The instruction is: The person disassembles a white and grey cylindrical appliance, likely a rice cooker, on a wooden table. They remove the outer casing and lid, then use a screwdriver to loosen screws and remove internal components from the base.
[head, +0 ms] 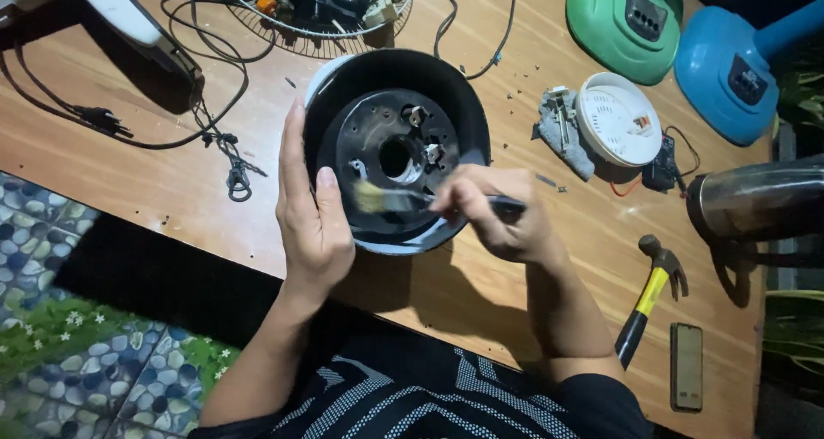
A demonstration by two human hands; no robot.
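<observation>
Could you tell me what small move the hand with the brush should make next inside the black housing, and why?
Probably sweep the brush rightward across the plate toward the central hole. The right hand holds it with bristles at the left inner wall, the left hand steadies the black housing, and the clips by the hole look unbrushed.

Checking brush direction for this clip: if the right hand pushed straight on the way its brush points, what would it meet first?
The right hand points its small brush leftward across the round black appliance housing. First in line looks like the left hand's thumb on the rim, though depth is unclear.
</observation>
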